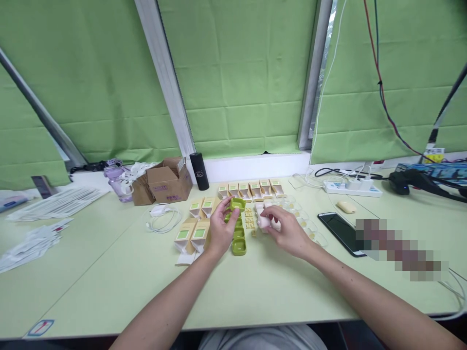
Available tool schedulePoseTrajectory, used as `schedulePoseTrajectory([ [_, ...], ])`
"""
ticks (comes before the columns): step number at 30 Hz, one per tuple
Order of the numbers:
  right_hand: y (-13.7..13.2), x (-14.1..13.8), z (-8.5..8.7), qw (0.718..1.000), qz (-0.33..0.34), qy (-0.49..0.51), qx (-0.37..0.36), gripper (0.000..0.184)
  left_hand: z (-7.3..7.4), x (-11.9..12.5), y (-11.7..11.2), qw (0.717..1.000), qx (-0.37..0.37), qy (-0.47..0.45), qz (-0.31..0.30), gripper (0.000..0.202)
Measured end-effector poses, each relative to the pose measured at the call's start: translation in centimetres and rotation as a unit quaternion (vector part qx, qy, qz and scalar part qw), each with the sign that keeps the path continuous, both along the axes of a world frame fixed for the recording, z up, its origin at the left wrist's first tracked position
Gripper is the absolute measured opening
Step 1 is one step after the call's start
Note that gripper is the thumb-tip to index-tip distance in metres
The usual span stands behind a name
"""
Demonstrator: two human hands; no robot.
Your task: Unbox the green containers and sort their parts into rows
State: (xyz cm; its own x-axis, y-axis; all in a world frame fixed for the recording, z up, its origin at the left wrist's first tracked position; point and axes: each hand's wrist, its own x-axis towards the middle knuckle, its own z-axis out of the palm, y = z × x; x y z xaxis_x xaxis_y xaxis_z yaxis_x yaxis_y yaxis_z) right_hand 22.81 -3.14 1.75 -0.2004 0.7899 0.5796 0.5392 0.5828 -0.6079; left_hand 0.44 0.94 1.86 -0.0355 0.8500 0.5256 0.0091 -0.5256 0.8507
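My left hand (223,224) is closed on a small green square dish (237,204), lifted above a column of similar green dishes (239,247) on the table. My right hand (286,228) pinches a small white rounded piece (264,222); its exact kind cannot be made out. Other white pieces (259,207) stand just behind those fingers, partly hidden. Between my two hands lie rows of tiny yellow pieces (249,218). Clear plastic covers (301,215) lie beyond and beside my right hand. Left of my left hand are open yellow cartons with green squares (200,233).
More open cartons (251,190) line the back. A cardboard box (170,181), a black cylinder (199,171) and a coiled white cable (164,217) are on the left. Rightward lie a phone (341,232), a cream oval case (346,207) and a power strip (353,188).
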Motion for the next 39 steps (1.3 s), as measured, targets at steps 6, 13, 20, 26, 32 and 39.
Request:
schedulePoseTrajectory([
  [6, -1.5, -0.1, -0.6, 0.975, -0.028, -0.219, 0.022, 0.032, -0.3, -0.1, 0.2, 1.000, 0.002, 0.010, -0.003, 0.058],
  [13, -1.7, -0.3, -0.8, 0.957, -0.047, -0.284, 0.035, 0.025, -0.1, -0.1, 0.0, 1.000, 0.006, 0.010, -0.008, 0.058],
  [20, -1.7, -0.4, -0.8, 0.943, -0.072, -0.323, 0.041, 0.017, -0.1, 0.0, -0.1, 1.000, 0.007, 0.014, -0.011, 0.054],
  [26, -1.4, 0.2, -0.9, 0.950, -0.082, -0.299, 0.032, 0.039, 0.3, 0.0, -0.4, 1.000, 0.006, 0.011, -0.028, 0.054],
  [32, -1.4, 0.3, -0.7, 0.950, -0.082, -0.300, 0.027, 0.033, 0.1, -0.1, -0.5, 0.999, 0.001, 0.018, -0.048, 0.057],
  [39, -1.6, -0.1, -0.3, 0.944, -0.071, -0.321, 0.015, 0.017, 0.1, -0.2, -0.5, 0.998, -0.001, 0.027, -0.053, 0.056],
])
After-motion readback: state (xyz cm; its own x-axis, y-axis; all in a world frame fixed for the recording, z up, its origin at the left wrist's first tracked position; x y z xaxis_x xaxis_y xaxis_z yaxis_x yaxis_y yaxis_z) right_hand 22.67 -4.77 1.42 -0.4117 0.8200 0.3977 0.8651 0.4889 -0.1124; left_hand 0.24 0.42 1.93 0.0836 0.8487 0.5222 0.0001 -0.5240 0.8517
